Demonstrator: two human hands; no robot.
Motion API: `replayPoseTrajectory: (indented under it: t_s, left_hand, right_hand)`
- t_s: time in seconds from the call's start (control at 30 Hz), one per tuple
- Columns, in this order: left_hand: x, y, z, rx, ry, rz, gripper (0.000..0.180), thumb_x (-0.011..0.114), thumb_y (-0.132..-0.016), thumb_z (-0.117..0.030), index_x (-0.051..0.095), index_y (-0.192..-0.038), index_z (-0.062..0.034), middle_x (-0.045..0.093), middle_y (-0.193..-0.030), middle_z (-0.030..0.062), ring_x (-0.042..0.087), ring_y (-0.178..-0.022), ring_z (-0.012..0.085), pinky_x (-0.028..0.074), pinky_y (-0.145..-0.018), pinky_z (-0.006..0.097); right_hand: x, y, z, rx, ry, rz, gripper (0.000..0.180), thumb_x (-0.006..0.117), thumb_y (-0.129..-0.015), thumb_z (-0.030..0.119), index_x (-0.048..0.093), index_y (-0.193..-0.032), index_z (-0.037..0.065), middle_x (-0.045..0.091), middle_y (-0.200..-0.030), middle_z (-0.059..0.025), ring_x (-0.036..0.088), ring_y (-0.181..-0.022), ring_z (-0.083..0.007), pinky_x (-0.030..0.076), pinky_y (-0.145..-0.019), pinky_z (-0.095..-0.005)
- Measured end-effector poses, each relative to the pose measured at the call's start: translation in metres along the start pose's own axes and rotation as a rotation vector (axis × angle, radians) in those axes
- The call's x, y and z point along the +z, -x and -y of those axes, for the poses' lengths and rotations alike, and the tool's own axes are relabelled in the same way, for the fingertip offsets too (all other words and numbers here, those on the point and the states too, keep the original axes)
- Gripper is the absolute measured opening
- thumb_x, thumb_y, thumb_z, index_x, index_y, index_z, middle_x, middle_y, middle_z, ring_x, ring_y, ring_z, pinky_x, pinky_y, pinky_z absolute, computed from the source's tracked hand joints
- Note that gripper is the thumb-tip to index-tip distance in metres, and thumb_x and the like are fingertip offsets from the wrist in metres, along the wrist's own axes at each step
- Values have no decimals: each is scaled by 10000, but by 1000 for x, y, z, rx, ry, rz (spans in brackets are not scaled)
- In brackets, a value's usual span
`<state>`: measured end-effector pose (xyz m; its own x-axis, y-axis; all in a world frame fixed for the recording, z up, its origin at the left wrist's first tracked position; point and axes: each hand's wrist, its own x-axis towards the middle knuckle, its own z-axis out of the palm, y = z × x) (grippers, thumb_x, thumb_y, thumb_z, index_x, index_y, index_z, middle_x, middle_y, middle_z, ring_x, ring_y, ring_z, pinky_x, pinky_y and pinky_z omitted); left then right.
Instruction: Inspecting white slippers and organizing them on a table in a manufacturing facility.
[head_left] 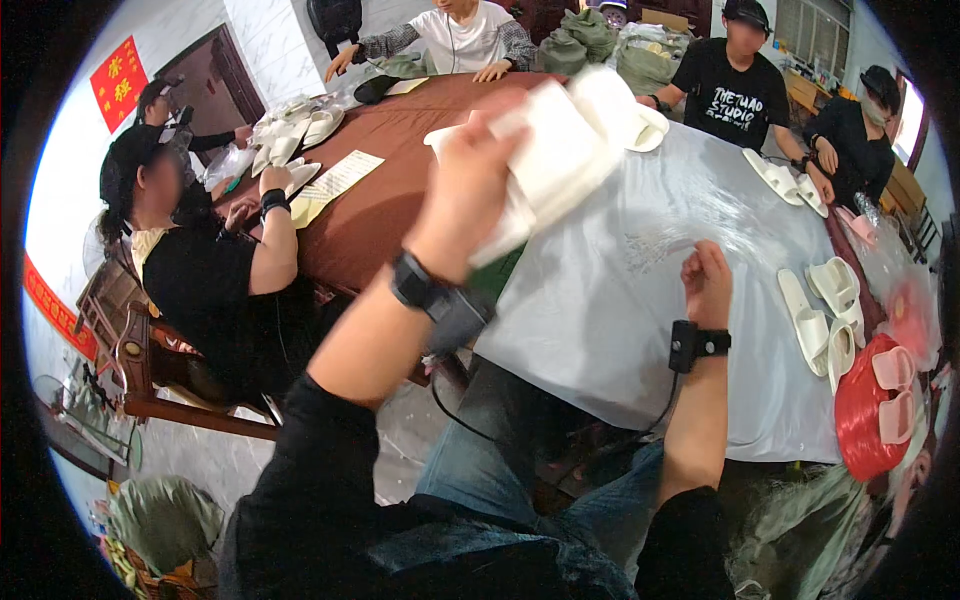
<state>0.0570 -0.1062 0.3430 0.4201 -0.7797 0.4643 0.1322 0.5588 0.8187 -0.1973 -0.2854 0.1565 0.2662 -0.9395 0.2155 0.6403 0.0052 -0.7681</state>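
My left hand [468, 175] is raised over the table and closed round white slippers [565, 150], smeared by motion. Their soles look pressed together, though I cannot count them for certain. My right hand [708, 285] hovers lower over the grey-white sheet, its fingers curled and pinched together. Whatever may be between those fingertips is too small to make out. Just beyond it lies a spread of thin clear plastic strands [690, 240]. Dark straps with small boxes sit on both my wrists.
A pale sheet [600, 340] covers my side of the brown-clothed table [400, 215]. White slippers [825, 315] lie at right, beside a red plastic roll [868, 410] bearing pink slippers [895, 395]. More slippers [290, 140] are heaped far left, near a paper sheet [340, 185]. Several people sit around.
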Motion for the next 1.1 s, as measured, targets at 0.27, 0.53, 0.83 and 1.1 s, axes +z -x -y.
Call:
replayPoseTrajectory:
  t_s: [0.27, 0.53, 0.83, 1.1]
  left_hand:
    - [82, 122, 151, -406, -63, 62, 492, 555, -854, 4, 490, -1339, -49, 605, -1151, 131, 591, -996, 170, 483, -829, 292]
    - [106, 157, 175, -288, -528, 492, 615, 582, -848, -82, 370, -1425, -71, 566, -1186, 288, 555, -1114, 368, 433, -941, 396]
    - [26, 152, 113, -90, -633, 481, 378, 629, -831, -59, 586, -1206, -37, 632, -1101, 179, 595, -1024, 309, 465, -867, 375]
    - [-33, 134, 141, 54, -993, 255, 348, 658, -770, -36, 630, -1116, -45, 628, -1004, 167, 576, -973, 339, 447, -855, 400]
  right_hand:
    - [-24, 107, 41, -33, 363, -227, 135, 588, -938, 179, 558, -893, 56, 529, -748, 21, 480, -678, -81, 393, -633, -234]
    - [-31, 184, 50, -49, 613, -368, 94, 602, -925, 159, 566, -937, 73, 609, -1009, -19, 541, -890, -100, 431, -749, -245]
    - [-3, 199, 26, -82, 699, -266, 52, 634, -844, 47, 592, -872, 59, 440, -1374, -132, 466, -1184, -229, 403, -962, -348]
    - [38, 231, 11, -203, 1239, -211, 92, 683, -791, 35, 618, -833, 84, 354, -1447, -139, 321, -1313, -336, 287, -1065, -411]
